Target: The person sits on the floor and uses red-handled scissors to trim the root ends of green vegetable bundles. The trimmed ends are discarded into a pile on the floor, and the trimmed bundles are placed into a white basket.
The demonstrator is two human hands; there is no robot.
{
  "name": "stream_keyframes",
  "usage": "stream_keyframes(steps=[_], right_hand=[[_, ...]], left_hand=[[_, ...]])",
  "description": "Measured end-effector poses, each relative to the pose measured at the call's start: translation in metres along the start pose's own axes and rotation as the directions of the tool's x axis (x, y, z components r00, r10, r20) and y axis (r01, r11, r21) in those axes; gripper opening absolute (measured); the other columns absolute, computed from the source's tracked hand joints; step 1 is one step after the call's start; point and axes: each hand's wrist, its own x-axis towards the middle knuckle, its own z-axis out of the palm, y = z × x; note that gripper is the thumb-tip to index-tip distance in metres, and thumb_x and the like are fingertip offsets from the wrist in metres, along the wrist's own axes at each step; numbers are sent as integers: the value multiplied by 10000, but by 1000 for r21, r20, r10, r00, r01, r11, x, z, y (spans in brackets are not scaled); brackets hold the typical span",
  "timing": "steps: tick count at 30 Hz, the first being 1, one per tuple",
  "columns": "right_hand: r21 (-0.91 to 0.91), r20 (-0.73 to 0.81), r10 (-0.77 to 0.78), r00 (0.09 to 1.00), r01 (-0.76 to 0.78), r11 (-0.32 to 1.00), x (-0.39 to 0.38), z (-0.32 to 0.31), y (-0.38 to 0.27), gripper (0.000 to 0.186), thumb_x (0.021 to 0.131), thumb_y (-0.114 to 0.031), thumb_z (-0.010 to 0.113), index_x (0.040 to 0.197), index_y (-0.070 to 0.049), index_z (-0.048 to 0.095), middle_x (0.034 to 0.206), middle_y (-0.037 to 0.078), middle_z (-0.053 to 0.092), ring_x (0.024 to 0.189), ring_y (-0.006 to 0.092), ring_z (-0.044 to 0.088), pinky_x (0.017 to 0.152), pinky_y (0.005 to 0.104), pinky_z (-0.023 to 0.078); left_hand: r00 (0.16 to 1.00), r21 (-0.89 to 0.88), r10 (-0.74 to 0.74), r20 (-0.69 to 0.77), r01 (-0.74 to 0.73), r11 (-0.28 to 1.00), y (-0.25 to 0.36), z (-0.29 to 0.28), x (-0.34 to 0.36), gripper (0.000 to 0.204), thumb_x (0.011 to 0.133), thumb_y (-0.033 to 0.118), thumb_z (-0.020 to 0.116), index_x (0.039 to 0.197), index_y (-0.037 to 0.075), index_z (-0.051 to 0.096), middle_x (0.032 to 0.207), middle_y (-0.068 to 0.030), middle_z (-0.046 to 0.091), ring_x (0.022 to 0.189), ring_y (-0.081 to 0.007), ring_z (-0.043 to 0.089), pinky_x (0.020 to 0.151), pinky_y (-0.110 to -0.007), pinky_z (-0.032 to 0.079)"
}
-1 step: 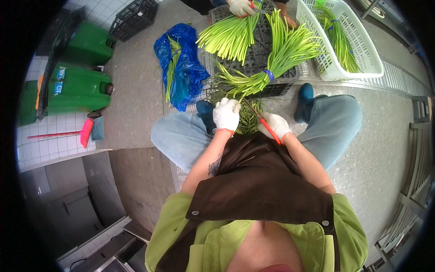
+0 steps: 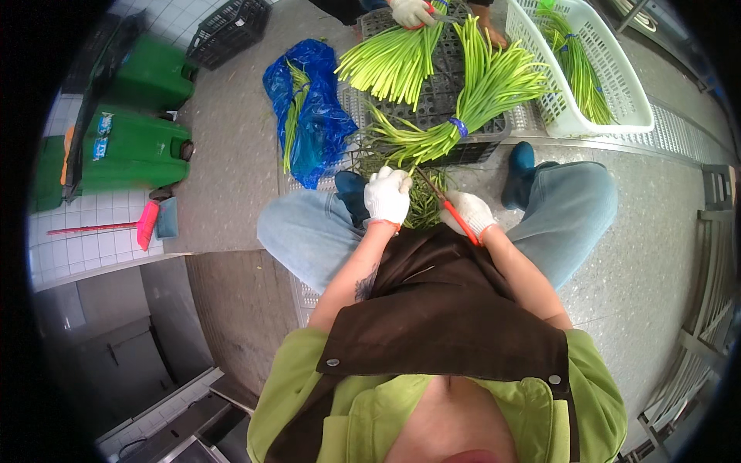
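My left hand (image 2: pixel 387 194), in a white knitted glove, is closed at the thin ends of a bunch of long green garlic stems (image 2: pixel 503 86); a bit of green shows at its fingertips. A blue band ties this bunch, which lies over a black crate (image 2: pixel 450 69). Red-handled scissors (image 2: pixel 461 221) are held in my gloved right hand (image 2: pixel 471 210), their blades pointing toward my left fingers and slightly apart. Below both hands, thin green trimmings (image 2: pixel 424 202) lie heaped between my boots.
Across the crate, another person's gloved hand (image 2: pixel 411 12) holds scissors over a second bunch (image 2: pixel 394 63). A white basket (image 2: pixel 629 92) with banded stems stands at the right. To the left are a blue plastic bag (image 2: pixel 315 143), green bins (image 2: pixel 135 147) and a pink broom (image 2: pixel 147 225).
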Motion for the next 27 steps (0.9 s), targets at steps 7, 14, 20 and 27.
stream_keyframes(steps=[7,14,20,27], right_hand=[[-52,-47,-41,998,39,998,-4,0,3,255,860,-284,573,868,-48,668,860,237,678,873,439,647,780,510,512],[-26,-104,-114,988,112,993,-5,4,10,227,883,-255,591,890,-37,652,811,246,656,823,446,634,711,493,506],[244,-295,-15,955,90,966,3,4,20,235,866,-253,611,985,-53,644,853,224,674,816,416,662,709,463,513],[64,-268,115,957,-101,993,40,-8,13,298,942,-309,513,1022,-55,647,944,242,675,939,441,634,803,481,507]], left_hand=[[978,87,-93,185,78,993,-3,-14,-3,271,834,306,692,1044,134,699,990,-127,648,923,-345,640,822,-457,517],[987,7,71,-146,-71,997,-14,11,32,244,780,239,750,987,134,675,958,-85,624,901,-315,635,774,-437,516],[991,157,115,63,-124,980,-9,8,34,107,787,193,695,872,131,673,888,-83,621,860,-302,636,739,-445,517],[993,-284,-79,88,101,954,3,-2,27,233,797,255,646,768,24,649,818,-129,643,764,-345,613,679,-419,470]])
